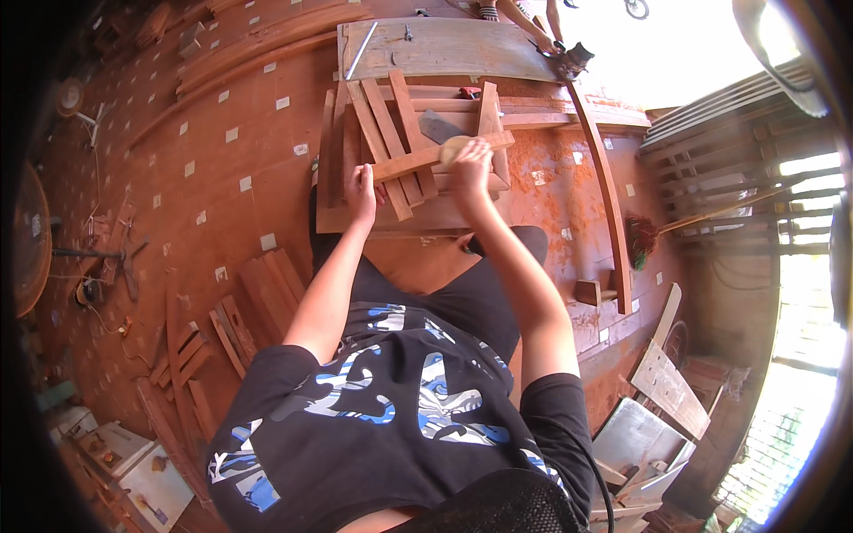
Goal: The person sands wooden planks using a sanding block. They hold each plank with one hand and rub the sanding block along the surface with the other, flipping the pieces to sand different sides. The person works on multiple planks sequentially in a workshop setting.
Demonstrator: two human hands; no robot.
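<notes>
My left hand [362,194] is closed around the left end of a reddish wooden slat [405,165]. The slat lies at a slant across several other slats [369,124] on a low wooden frame [330,219] between my knees. A round tan pad [450,149], perhaps a sanding disc, is pressed on the slat near its right end. My right hand [471,169] grips that pad, its fingers folded over the edge. A grey flat piece [438,128] rests just behind the pad, partly covered.
Beyond the frame, another person's hands [549,46] hold a dark tool [573,60] beside a long wooden board [453,46]. A long curved beam [604,186] stands at right. Wood pieces [275,284] lie at left; a broom [640,240] leans at right.
</notes>
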